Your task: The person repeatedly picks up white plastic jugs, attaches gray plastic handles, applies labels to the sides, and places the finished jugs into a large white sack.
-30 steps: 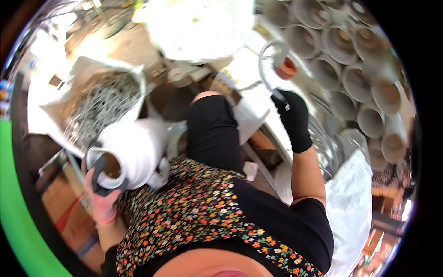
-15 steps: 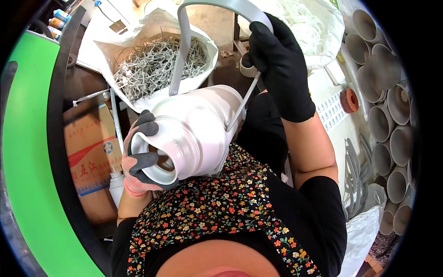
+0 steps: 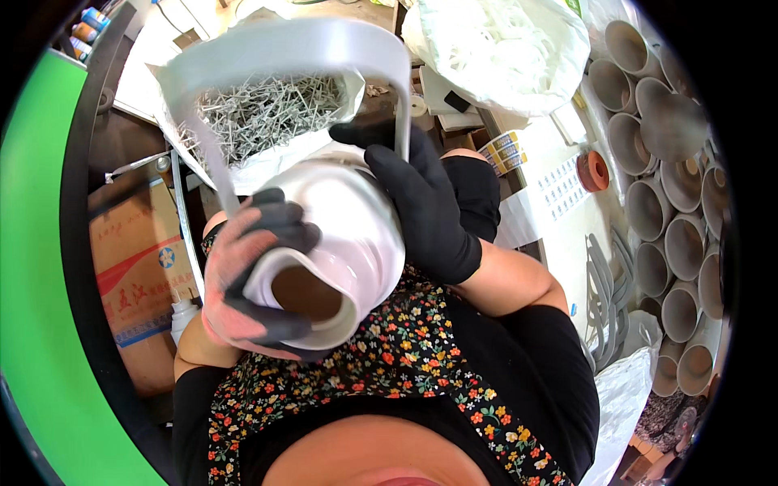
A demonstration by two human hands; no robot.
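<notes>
A pale grey thermos casing (image 3: pixel 356 206) tilts toward me, its spouted, open mouth at the lower left. My left hand (image 3: pixel 231 283), in a pink and dark grey glove, grips it around the mouth, with the fingers on the neck and rim. Against the casing's right side is my right hand (image 3: pixel 429 215) in a black glove, its fingers curled around the body beside one leg of the handle. That broad grey handle (image 3: pixel 308 44) arches up over the casing, slightly blurred. Where the right fingertips press is partly hidden behind the body.
Behind the casing, a white bag (image 3: pixel 354 95) holds many thin metal rods (image 3: pixel 267 117). Another bag (image 3: pixel 567 57) contains white plastic rings. At right are a brown tape roll (image 3: pixel 593 171), curved grey strips (image 3: pixel 604 300) and stacked grey tubes (image 3: pixel 648 202). A cardboard box (image 3: pixel 146 251) stands at left.
My right hand has left the handle's top and come down to the casing's side. The casing has turned, its mouth facing me more; the handle has swung left.
</notes>
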